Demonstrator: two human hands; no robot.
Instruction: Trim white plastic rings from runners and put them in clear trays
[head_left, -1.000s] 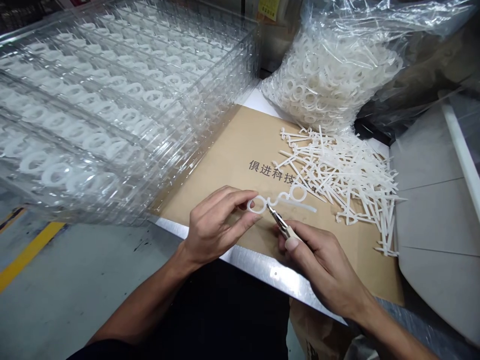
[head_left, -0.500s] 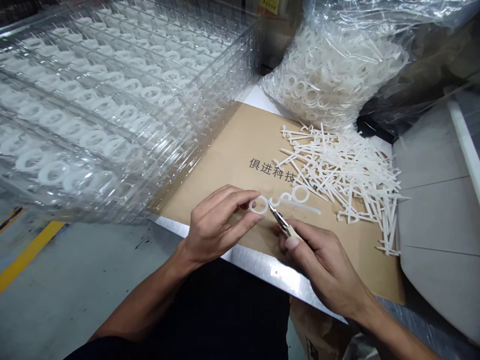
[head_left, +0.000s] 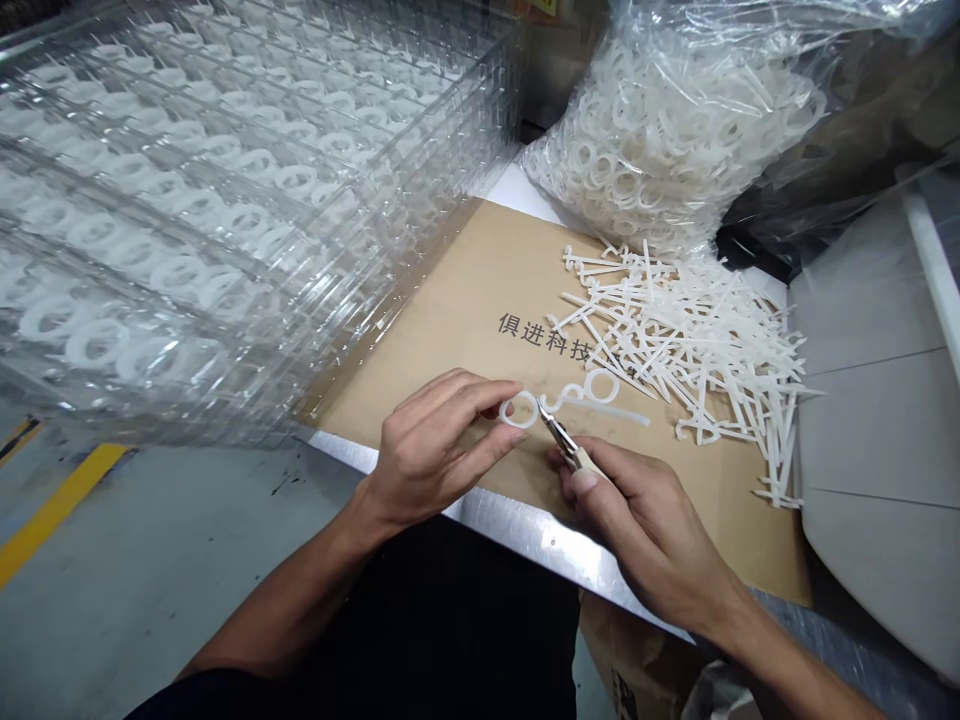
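Between the thumb and fingers of my left hand is a translucent white plastic ring, part of a moulded piece. A curved runner joins it to a second ring on the right, with a straight white stem beside it. My right hand is closed around small cutting pliers with pale handles. The tips of the pliers are at the joint between the left ring and the runner. Whether the jaws are fully closed is too small to tell.
Clear plastic trays with rows of white rings are stacked at the left. A pile of white plastic sprues lies on the brown cardboard. Behind it stands a clear bag of rings. A grey panel borders the right.
My hands, the ring and the pliers stay almost in place. The view has shifted slightly, and the straight stem's right end sits a little farther right.
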